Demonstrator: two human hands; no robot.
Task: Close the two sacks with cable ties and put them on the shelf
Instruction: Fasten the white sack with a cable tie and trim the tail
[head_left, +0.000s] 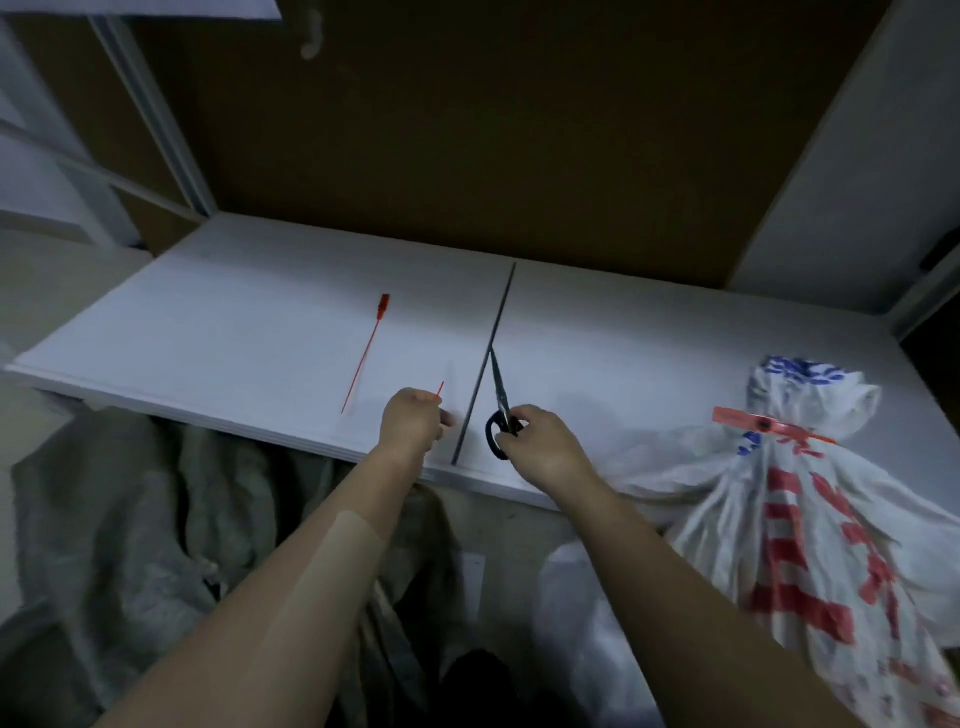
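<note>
White woven plastic sack (810, 519) w/ red and blue print lies at the white table's (623, 338) front right corner, neck cinched by a red cable tie (763, 425). A 2nd red cable tie (363, 358) lies loose left of centre. Near the front edge, left hand (413, 423) pinches a short red strip (440, 388); right hand (545, 447) grips black scissors (500, 400).

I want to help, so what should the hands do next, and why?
Probably the right hand lays the scissors on the table: the white sack already wears a red tie, the left hand pinches a short red piece, and a spare tie lies waiting.
</note>
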